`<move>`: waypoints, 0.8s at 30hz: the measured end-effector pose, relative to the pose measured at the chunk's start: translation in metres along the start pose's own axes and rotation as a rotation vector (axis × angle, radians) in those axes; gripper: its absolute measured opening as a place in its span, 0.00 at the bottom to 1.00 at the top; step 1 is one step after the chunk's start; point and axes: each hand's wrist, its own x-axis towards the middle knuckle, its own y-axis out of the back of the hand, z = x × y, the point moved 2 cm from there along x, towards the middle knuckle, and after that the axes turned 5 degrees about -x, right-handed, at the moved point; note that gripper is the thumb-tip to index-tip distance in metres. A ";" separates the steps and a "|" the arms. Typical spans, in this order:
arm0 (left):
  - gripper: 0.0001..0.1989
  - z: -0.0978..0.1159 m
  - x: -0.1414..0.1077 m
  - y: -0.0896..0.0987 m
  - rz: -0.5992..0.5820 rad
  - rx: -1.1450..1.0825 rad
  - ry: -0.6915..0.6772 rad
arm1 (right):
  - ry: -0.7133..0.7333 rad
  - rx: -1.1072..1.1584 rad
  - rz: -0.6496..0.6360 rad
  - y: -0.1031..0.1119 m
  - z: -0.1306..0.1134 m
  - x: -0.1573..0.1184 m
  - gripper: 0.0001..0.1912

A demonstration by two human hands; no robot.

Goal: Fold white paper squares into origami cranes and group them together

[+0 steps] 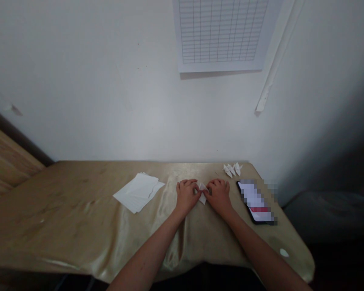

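A small folded piece of white paper lies on the cloth-covered table between my two hands. My left hand has its thumb and fingertips closed on the paper's left side. On the other side, my right hand pinches the paper's right edge, its thumb close to the left thumb. Part of the paper is hidden behind the fingers. To the left lies a loose stack of white paper sheets. Several small folded paper figures sit near the wall, beyond my right hand.
A phone with a lit, partly blurred screen lies right of my right hand. A small white scrap is near the table's right edge. The gold tablecloth is wrinkled. Behind stands a white wall with a printed grid sheet.
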 end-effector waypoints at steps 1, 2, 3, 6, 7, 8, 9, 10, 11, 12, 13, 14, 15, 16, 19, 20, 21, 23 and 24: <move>0.04 0.000 0.000 0.000 0.002 0.003 0.004 | -0.004 0.001 -0.002 0.000 0.000 0.000 0.08; 0.04 0.000 0.000 -0.001 0.003 0.004 0.010 | -0.010 -0.001 -0.004 0.000 -0.001 0.000 0.09; 0.04 0.000 0.000 -0.001 0.002 0.005 0.016 | -0.017 -0.003 -0.005 0.000 -0.001 0.000 0.09; 0.04 -0.001 0.001 -0.003 -0.001 0.008 0.032 | -0.055 -0.004 -0.014 -0.001 -0.001 0.001 0.09; 0.04 -0.001 0.001 -0.003 0.001 0.010 0.033 | -0.067 -0.001 -0.020 -0.001 -0.001 0.002 0.08; 0.04 -0.001 0.001 -0.004 0.003 0.013 0.030 | -0.078 0.003 -0.025 0.000 -0.001 0.002 0.08; 0.03 -0.002 0.001 -0.004 0.004 0.016 0.028 | -0.084 0.007 -0.027 0.000 -0.001 0.002 0.08; 0.03 -0.002 0.001 -0.004 0.006 0.019 0.026 | -0.089 0.011 -0.027 0.000 -0.001 0.002 0.08; 0.03 -0.002 0.001 -0.005 0.009 0.021 0.026 | -0.093 0.015 -0.026 -0.001 -0.001 0.003 0.08; 0.03 -0.002 0.001 -0.005 0.011 0.022 0.028 | -0.095 0.018 -0.024 -0.001 -0.001 0.003 0.07; 0.03 -0.002 0.001 -0.005 0.015 0.023 0.029 | -0.098 0.020 -0.021 -0.002 -0.001 0.003 0.07; 0.03 -0.002 0.001 -0.005 0.017 0.024 0.031 | -0.101 0.021 -0.018 -0.002 -0.001 0.003 0.07; 0.04 -0.001 0.001 -0.005 0.019 0.025 0.034 | -0.102 0.021 -0.017 -0.003 -0.001 0.003 0.07; 0.04 -0.001 0.001 -0.005 0.018 0.027 0.036 | -0.103 0.020 -0.017 -0.004 -0.001 0.002 0.08; 0.05 -0.001 0.001 -0.005 0.013 0.033 0.034 | -0.098 0.017 -0.023 -0.006 -0.001 0.002 0.10; 0.05 -0.001 0.001 -0.005 0.013 0.035 0.031 | -0.096 0.018 -0.027 -0.007 -0.001 0.002 0.10; 0.05 -0.001 0.000 -0.005 0.011 0.035 0.027 | -0.093 0.020 -0.030 -0.007 -0.001 0.002 0.10; 0.06 -0.002 0.000 -0.005 0.007 0.032 0.020 | -0.086 0.026 -0.035 -0.006 -0.001 0.002 0.11; 0.06 -0.002 0.000 -0.004 0.003 0.027 0.014 | -0.082 0.031 -0.038 -0.006 0.000 0.002 0.10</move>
